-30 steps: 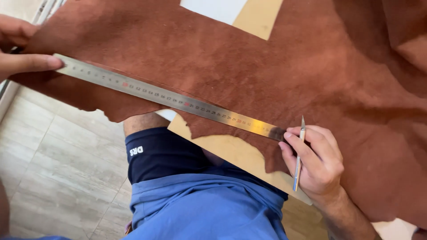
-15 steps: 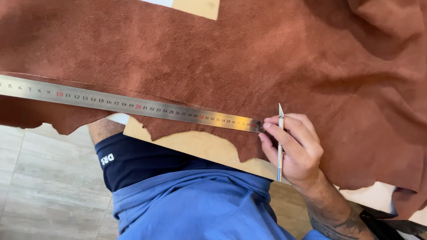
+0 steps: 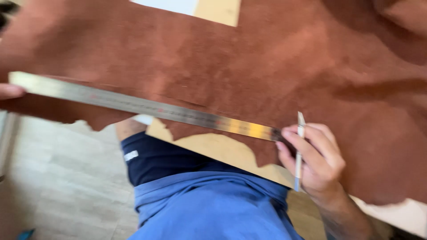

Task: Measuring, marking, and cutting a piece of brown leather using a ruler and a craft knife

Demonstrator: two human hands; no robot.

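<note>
A large reddish-brown leather hide [image 3: 249, 66] is spread over a wooden table [image 3: 222, 149]. Across its near edge lies a long steel ruler [image 3: 147, 106], running from far left down to the right. My right hand [image 3: 313, 158] grips a slim silver craft knife [image 3: 299, 151] like a pen, blade tip up at the ruler's right end, fingers touching that end. My left hand [image 3: 10, 91] shows only as fingertips at the left border, pressing on the ruler's left end. The frame is blurred.
My blue shirt [image 3: 213, 209] and dark shorts [image 3: 164, 158] fill the bottom centre. Pale tiled floor [image 3: 58, 178] lies at the lower left. A white sheet [image 3: 171, 5] sits on bare table at the top. The hide folds up at the top right.
The view has swung back to the left, so my left fingertips are in sight again. My right hand still holds the knife at the ruler's right end.
</note>
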